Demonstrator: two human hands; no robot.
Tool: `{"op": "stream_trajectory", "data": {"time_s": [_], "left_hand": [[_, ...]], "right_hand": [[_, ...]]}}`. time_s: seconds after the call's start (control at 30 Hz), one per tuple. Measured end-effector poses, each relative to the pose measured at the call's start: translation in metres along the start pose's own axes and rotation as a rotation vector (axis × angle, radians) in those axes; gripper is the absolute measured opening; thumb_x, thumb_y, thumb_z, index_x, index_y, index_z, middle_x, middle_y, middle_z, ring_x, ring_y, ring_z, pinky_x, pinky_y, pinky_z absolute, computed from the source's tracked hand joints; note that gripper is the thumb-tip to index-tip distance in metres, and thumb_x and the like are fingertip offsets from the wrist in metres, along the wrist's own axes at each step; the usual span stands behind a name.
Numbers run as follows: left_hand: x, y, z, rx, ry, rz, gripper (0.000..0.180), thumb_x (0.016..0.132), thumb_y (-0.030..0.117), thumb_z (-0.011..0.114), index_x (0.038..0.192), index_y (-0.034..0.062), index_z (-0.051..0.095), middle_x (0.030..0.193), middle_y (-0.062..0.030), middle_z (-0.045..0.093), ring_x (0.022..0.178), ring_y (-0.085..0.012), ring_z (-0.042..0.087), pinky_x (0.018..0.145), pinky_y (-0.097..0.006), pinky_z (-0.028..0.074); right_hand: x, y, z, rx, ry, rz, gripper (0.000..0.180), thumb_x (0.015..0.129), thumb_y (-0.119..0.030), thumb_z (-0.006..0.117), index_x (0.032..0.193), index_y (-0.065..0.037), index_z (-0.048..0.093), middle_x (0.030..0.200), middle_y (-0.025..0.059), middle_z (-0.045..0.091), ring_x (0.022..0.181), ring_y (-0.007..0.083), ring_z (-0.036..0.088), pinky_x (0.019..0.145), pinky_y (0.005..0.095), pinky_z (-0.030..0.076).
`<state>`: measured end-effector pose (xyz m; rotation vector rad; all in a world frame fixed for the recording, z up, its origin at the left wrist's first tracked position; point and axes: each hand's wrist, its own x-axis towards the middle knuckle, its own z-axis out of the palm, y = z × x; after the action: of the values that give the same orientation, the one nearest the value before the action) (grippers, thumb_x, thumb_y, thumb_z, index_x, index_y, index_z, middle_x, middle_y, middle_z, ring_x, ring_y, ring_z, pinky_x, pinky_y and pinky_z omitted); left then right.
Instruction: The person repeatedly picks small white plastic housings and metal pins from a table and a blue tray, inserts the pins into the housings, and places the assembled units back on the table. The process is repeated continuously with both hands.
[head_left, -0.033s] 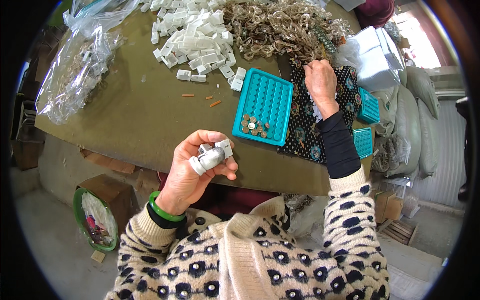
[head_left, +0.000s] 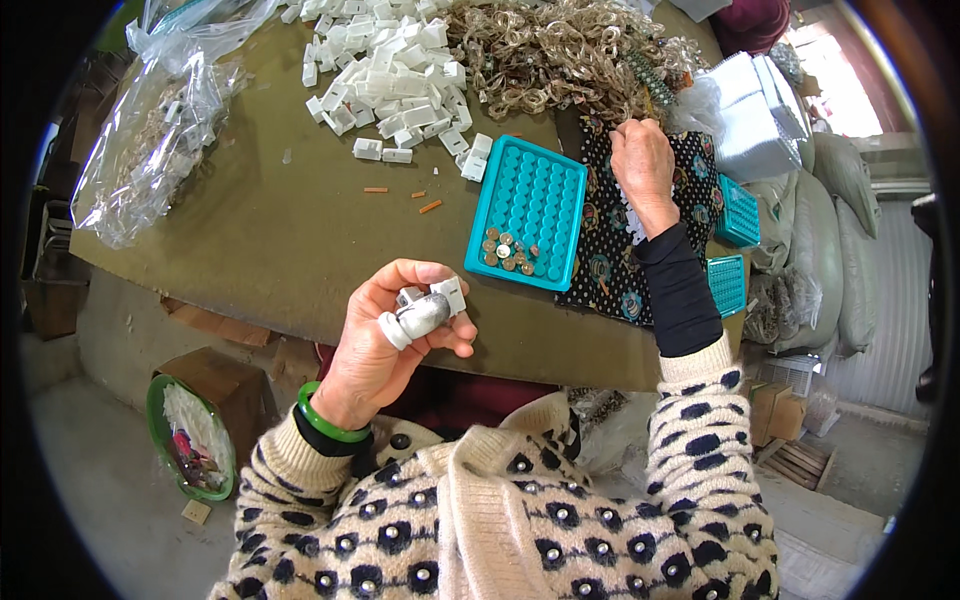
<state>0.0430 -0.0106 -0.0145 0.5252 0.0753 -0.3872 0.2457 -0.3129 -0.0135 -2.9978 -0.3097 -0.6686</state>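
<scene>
My left hand (head_left: 370, 330) is closed around a small white plastic block (head_left: 449, 294), held above the table's near edge. Across it lies the thumb, which looks wrapped in a white and grey covering (head_left: 418, 320). My right hand (head_left: 643, 170) reaches forward to the near edge of a tangled heap of pale, clear-looking strands (head_left: 560, 60). Its fingers are bent down and largely hidden, so whatever they pinch does not show. Below it lies a dark patterned cloth (head_left: 600, 245). A turquoise tray (head_left: 530, 190) with round hollows stands between my hands, several small round brownish pieces in its near end.
White plastic blocks (head_left: 390, 75) are heaped at the far middle. A clear plastic bag (head_left: 150, 150) lies at left, and small orange sticks (head_left: 430, 207) lie on the table (head_left: 270, 220). Right stand two smaller turquoise trays (head_left: 738, 210), stacked white sheets (head_left: 750, 110) and sacks (head_left: 815, 240).
</scene>
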Motion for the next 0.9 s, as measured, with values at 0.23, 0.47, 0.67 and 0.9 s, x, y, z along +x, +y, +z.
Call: {"op": "stream_trajectory", "data": {"time_s": [0.23,0.47,0.67,0.9], "left_hand": [[-0.001,-0.003,0.000,0.012,-0.009,0.001,0.024,0.095,0.008,0.058,0.118,0.0014,0.058,0.113,-0.0187,0.064,0.092,-0.0302,0.069,0.075,-0.038,0.061],[0.000,-0.005,-0.004,0.005,-0.028,0.029,0.026,0.095,0.010,0.058,0.120,0.0041,0.059,0.113,-0.0219,0.063,0.091,-0.0307,0.069,0.071,-0.037,0.062],[-0.002,-0.004,-0.002,-0.032,-0.033,0.007,0.027,0.094,0.009,0.059,0.121,0.0026,0.059,0.112,-0.0207,0.064,0.092,-0.0324,0.069,0.071,-0.038,0.062],[-0.011,-0.005,0.007,-0.016,-0.014,0.018,0.026,0.092,0.010,0.062,0.116,0.0012,0.061,0.104,-0.0178,0.067,0.095,-0.0346,0.069,0.083,-0.046,0.059]], "right_hand": [[0.005,0.007,0.001,-0.075,-0.019,-0.099,0.012,0.082,-0.007,0.059,0.073,0.001,0.061,0.079,0.0195,0.062,0.075,0.0369,0.063,0.070,0.0442,0.052],[-0.003,-0.015,-0.026,0.406,0.179,0.123,0.013,0.081,-0.008,0.063,0.075,0.003,0.064,0.071,0.0193,0.065,0.061,0.0296,0.064,0.060,0.0386,0.050],[-0.063,-0.077,-0.095,1.425,-0.047,0.317,0.010,0.091,-0.007,0.061,0.090,0.002,0.065,0.079,0.0028,0.065,0.068,0.0075,0.058,0.064,0.0209,0.047],[-0.127,-0.152,-0.108,1.331,-0.047,-0.023,0.006,0.088,0.006,0.057,0.092,0.002,0.057,0.096,0.0086,0.058,0.085,0.0132,0.055,0.076,0.0243,0.046]]}}
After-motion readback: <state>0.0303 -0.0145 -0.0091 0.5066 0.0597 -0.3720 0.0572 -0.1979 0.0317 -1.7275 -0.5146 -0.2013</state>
